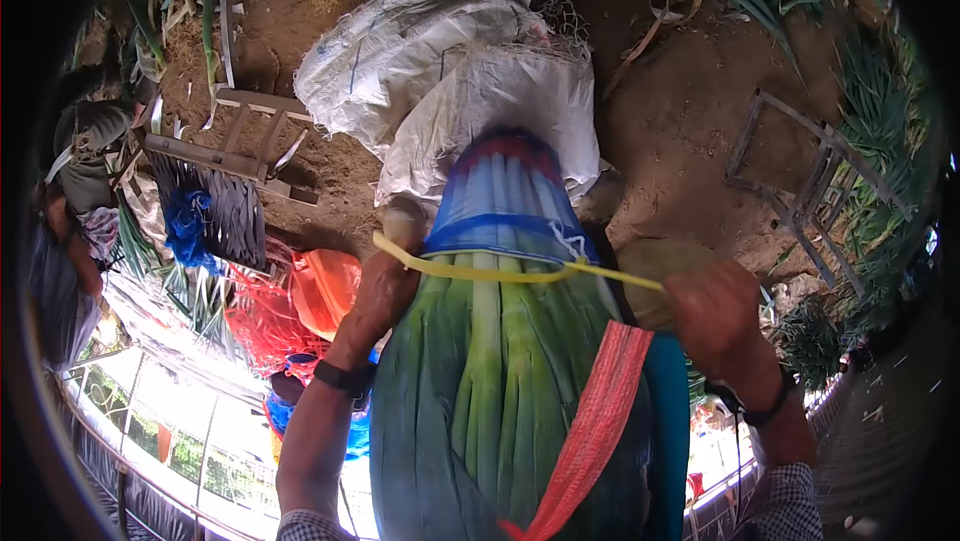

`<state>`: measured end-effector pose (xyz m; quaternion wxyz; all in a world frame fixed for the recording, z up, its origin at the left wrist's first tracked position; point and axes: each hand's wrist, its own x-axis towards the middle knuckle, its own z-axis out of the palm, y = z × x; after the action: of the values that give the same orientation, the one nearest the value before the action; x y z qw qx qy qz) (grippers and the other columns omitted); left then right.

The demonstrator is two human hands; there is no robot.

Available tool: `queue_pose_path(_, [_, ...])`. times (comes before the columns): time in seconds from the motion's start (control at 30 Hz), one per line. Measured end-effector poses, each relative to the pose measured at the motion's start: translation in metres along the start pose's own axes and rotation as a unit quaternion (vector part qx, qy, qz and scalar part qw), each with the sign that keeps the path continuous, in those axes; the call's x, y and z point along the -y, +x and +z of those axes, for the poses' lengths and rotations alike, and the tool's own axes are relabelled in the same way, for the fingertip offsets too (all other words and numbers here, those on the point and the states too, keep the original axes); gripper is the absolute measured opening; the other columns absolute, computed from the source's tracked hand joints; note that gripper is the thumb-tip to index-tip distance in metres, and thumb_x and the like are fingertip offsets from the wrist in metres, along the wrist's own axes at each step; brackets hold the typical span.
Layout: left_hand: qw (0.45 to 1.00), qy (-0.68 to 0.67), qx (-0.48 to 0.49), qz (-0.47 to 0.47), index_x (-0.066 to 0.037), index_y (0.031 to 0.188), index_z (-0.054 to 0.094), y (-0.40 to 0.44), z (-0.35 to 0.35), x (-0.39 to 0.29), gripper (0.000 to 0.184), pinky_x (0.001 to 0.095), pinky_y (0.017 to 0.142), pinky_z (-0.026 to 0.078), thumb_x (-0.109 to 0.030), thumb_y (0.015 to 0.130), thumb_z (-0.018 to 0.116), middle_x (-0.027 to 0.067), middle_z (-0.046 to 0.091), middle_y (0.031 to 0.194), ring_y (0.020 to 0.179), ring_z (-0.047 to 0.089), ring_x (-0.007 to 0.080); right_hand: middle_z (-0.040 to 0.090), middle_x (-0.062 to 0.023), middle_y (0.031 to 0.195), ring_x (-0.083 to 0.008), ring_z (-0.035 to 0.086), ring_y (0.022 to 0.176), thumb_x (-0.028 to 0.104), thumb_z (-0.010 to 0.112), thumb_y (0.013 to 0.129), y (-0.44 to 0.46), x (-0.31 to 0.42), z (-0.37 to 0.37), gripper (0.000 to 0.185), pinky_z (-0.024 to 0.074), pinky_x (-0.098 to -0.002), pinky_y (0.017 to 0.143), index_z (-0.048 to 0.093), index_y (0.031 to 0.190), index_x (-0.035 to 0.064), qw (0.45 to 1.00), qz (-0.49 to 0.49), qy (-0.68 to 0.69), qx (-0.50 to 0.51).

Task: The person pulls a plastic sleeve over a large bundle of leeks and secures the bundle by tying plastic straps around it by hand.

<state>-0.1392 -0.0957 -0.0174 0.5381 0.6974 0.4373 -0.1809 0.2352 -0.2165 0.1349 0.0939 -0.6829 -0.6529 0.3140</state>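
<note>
A large bundle of leeks (500, 361) lies lengthwise in front of me, green leaves nearest and pale stems farther off. Blue plastic netting (500, 224) wraps the stem end. Across the leaves, just below the netting, runs a flat yellow strap (510, 271). My left hand (388, 286) is closed at the bundle's left side, by the strap's free end; its fingertips are partly hidden. Off the bundle's right side, my right hand (715, 313) is closed on the strap, which is drawn taut towards it. A red woven band (600, 411) lies over the leaves.
White woven sacks (450, 81) lie beyond the bundle. Wooden frames stand on the dirt floor at left (235, 146) and right (800, 181). Loose leeks (880, 151) are piled along the right edge. An orange container (325, 291) and red plastic strips (265, 326) lie at left.
</note>
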Motion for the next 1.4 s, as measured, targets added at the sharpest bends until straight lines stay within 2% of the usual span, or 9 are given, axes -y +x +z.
queue_pose_path(0.17, [0.993, -0.084, -0.087, 0.0, -0.001, 0.105, 0.06, -0.022, 0.005, 0.005, 0.018, 0.0407, 0.067, 0.049, -0.015, 0.096, 0.054, 0.0216, 0.064, 0.086, 0.078, 0.065, 0.0358, 0.063, -0.0138, 0.085, -0.0326, 0.063, 0.076, 0.008, 0.063, 0.083, 0.097, -0.023, 0.067, 0.007, 0.0477, -0.0417, 0.065, 0.063, 0.084, 0.0006, 0.929, 0.197, 0.313, -0.011])
queue_pose_path(0.3, [0.99, -0.097, -0.064, -0.08, 0.0, 0.105, 0.062, -0.074, -0.026, -0.037, 0.019, 0.0361, 0.069, 0.049, -0.017, 0.097, 0.056, 0.0174, 0.063, 0.081, 0.074, 0.064, 0.0274, 0.061, -0.0184, 0.082, -0.0348, 0.063, 0.078, 0.015, 0.054, 0.089, 0.152, 0.0, 0.148, 0.018, 0.0498, -0.0417, 0.07, 0.063, 0.086, -0.0001, 0.957, -0.046, 0.284, 0.047])
queue_pose_path(0.4, [0.988, -0.124, -0.056, -0.071, -0.001, 0.108, 0.064, -0.089, -0.035, -0.051, 0.021, 0.0298, 0.066, 0.048, -0.018, 0.096, 0.058, 0.0117, 0.065, 0.083, 0.074, 0.062, 0.0169, 0.062, -0.0193, 0.08, -0.0357, 0.063, 0.075, 0.019, 0.054, 0.091, 0.154, 0.014, 0.168, 0.022, 0.0481, -0.0411, 0.071, 0.061, 0.092, -0.0017, 0.92, -0.008, 0.374, 0.119])
queue_pose_path(0.57, [0.995, -0.084, -0.042, -0.033, 0.001, 0.106, 0.064, -0.072, -0.043, -0.046, 0.019, 0.0314, 0.069, 0.049, -0.012, 0.093, 0.062, 0.0136, 0.064, 0.084, 0.078, 0.064, 0.0213, 0.066, -0.0118, 0.083, -0.0176, 0.067, 0.072, 0.021, 0.051, 0.098, 0.153, -0.003, 0.155, 0.024, 0.0537, -0.0322, 0.065, 0.055, 0.096, -0.0034, 0.81, 0.226, 0.509, 0.185])
queue_pose_path(0.7, [0.996, -0.075, -0.039, 0.026, 0.001, 0.104, 0.064, -0.053, -0.039, -0.026, 0.018, 0.0373, 0.072, 0.05, -0.009, 0.089, 0.063, 0.0166, 0.063, 0.088, 0.081, 0.064, 0.0302, 0.063, -0.0085, 0.075, -0.0166, 0.064, 0.063, 0.018, 0.047, 0.098, 0.158, 0.0, 0.122, 0.021, 0.0519, -0.0301, 0.057, 0.054, 0.092, -0.0014, 0.746, 0.3, 0.591, 0.07])
queue_pose_path(1.0, [0.996, -0.061, -0.047, 0.05, -0.001, 0.108, 0.056, -0.02, -0.01, 0.004, 0.022, 0.0448, 0.074, 0.049, -0.009, 0.088, 0.058, 0.0237, 0.063, 0.091, 0.085, 0.062, 0.0407, 0.06, -0.0082, 0.069, -0.0125, 0.058, 0.062, 0.012, 0.053, 0.096, 0.156, 0.046, 0.042, 0.013, 0.0469, -0.0309, 0.057, 0.054, 0.093, -0.0003, 0.845, 0.089, 0.525, 0.048])
queue_pose_path(1.2, [0.994, -0.096, -0.037, -0.036, -0.002, 0.115, 0.057, -0.053, -0.016, -0.002, 0.022, 0.0336, 0.07, 0.049, -0.01, 0.095, 0.055, 0.0163, 0.065, 0.087, 0.077, 0.064, 0.0241, 0.065, -0.0147, 0.077, -0.0198, 0.065, 0.071, 0.025, 0.059, 0.091, 0.154, -0.058, 0.095, 0.045, 0.0499, -0.0371, 0.064, 0.054, 0.125, -0.0033, 0.972, 0.081, 0.196, -0.097])
queue_pose_path(1.27, [0.992, -0.108, -0.037, -0.051, -0.001, 0.115, 0.059, -0.052, -0.015, -0.005, 0.022, 0.0323, 0.072, 0.049, -0.011, 0.095, 0.055, 0.0147, 0.066, 0.089, 0.079, 0.064, 0.021, 0.066, -0.018, 0.081, -0.025, 0.066, 0.076, 0.037, 0.061, 0.09, 0.129, -0.062, 0.077, 0.053, 0.0495, -0.0397, 0.068, 0.056, 0.125, -0.0024, 0.868, 0.294, 0.399, -0.022])
queue_pose_path(1.4, [0.986, -0.155, -0.045, -0.053, -0.001, 0.114, 0.064, -0.045, -0.015, -0.012, 0.022, 0.0306, 0.075, 0.049, -0.013, 0.096, 0.056, 0.0117, 0.067, 0.094, 0.084, 0.063, 0.0176, 0.066, -0.0175, 0.081, -0.0255, 0.064, 0.076, 0.044, 0.064, 0.087, 0.095, -0.067, 0.085, 0.052, 0.0489, -0.0372, 0.069, 0.065, 0.106, -0.0038, 0.896, 0.258, 0.272, 0.238])
